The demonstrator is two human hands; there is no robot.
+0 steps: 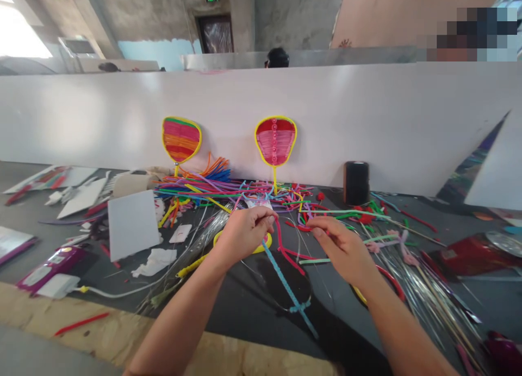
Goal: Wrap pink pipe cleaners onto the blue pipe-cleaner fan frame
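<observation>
Red pipe cleaner [279, 236] hung bent below the left hand [246, 232], whose fingertips were pinched together, apparently on its upper end to steady it; rightward, the right hand [343, 247] had its fingertips close, their hold impossible to tell; beyond, a phone [356, 183] stood upright, presumably propped by the white panel [391, 125]

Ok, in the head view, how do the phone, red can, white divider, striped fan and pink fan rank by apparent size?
1. White divider
2. Red can, perhaps enlarged by nearness
3. Striped fan and pink fan: too alike to rank
4. Phone
</observation>
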